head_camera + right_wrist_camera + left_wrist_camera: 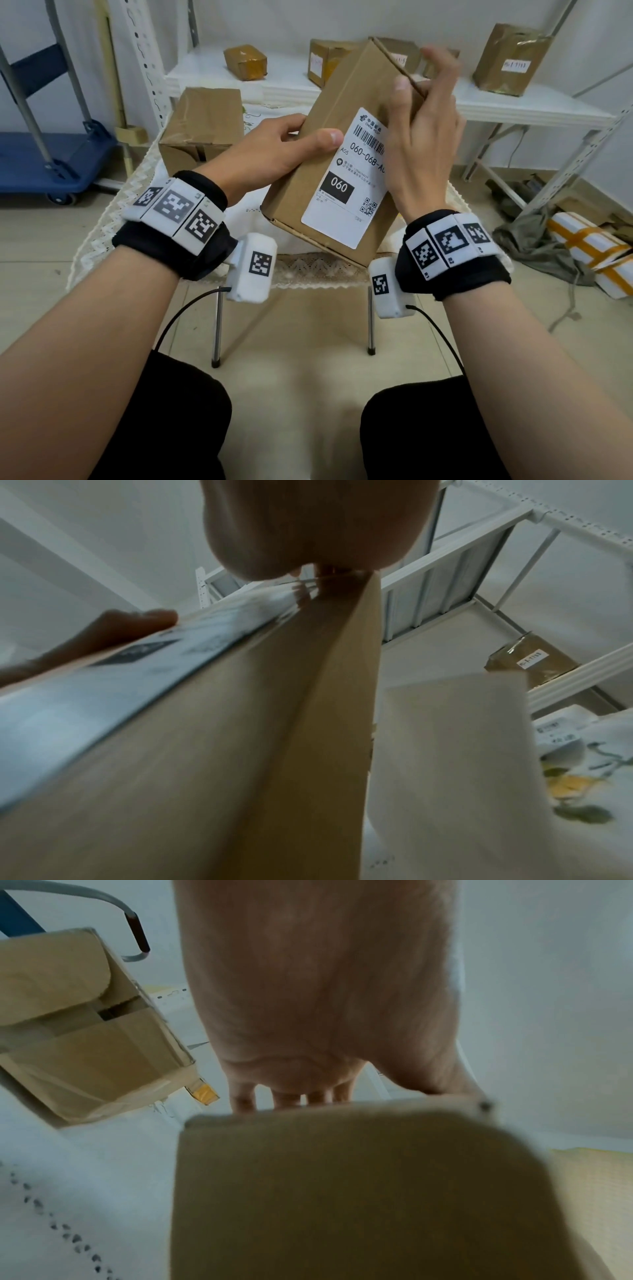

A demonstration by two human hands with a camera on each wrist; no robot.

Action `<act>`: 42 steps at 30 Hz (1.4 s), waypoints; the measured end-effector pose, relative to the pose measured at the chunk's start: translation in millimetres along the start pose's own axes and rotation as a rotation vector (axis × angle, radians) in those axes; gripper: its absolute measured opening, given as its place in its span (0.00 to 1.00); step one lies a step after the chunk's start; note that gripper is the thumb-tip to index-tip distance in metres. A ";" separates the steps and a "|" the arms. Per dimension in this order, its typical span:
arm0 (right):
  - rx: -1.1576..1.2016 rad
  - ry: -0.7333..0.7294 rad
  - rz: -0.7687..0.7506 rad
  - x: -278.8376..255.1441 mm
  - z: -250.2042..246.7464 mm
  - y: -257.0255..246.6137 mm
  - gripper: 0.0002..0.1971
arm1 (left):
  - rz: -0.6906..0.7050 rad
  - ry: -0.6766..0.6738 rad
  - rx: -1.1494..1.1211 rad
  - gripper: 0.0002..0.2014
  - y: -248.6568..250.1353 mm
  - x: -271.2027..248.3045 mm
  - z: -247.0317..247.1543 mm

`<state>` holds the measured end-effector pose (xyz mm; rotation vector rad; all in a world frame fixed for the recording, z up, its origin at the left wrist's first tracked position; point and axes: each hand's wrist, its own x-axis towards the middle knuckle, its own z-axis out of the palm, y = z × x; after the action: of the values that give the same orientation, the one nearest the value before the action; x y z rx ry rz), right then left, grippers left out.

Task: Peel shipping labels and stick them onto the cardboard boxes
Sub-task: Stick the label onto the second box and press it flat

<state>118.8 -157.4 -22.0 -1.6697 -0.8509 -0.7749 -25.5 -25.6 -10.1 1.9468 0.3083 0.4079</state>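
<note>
A long brown cardboard box (329, 113) is held tilted above the small table, its far end raised. A white shipping label (346, 192) printed "060" lies flat on its upper face. My left hand (301, 137) grips the box's left side, thumb on top next to the label and fingers behind. My right hand (424, 89) pinches the far right edge of the box, covering the label's upper right part. In the left wrist view the box (342, 1191) fills the lower frame under my left hand (318, 1001). The right wrist view looks along the box (240, 750) and label (103, 691).
A second taped box (202, 123) sits on the cloth-covered table (113, 222) at the left. Several labelled boxes stand on the white shelf (291, 82) behind. A blue cart (51, 161) is at the left, wrapped parcels (589, 246) on the floor right. A white sheet (445, 750) lies beside the box.
</note>
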 end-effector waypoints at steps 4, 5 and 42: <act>-0.105 0.002 -0.066 -5.0 1.9 -2.4 0.22 | 0.025 -0.020 -0.008 0.32 -2.1 -2.1 -4.2; -0.108 0.026 -0.069 -3.1 2.1 -1.3 0.21 | 0.034 -0.030 -0.010 0.32 -1.7 -2.5 -4.6; -0.186 -0.391 -0.133 -52.4 24.7 -4.9 0.30 | -0.271 0.172 -0.131 0.20 -15.6 6.7 -11.1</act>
<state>88.5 -140.6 -68.7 -1.9824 -1.2002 -0.6403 -24.4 -7.6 -19.5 1.7167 0.6329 0.4067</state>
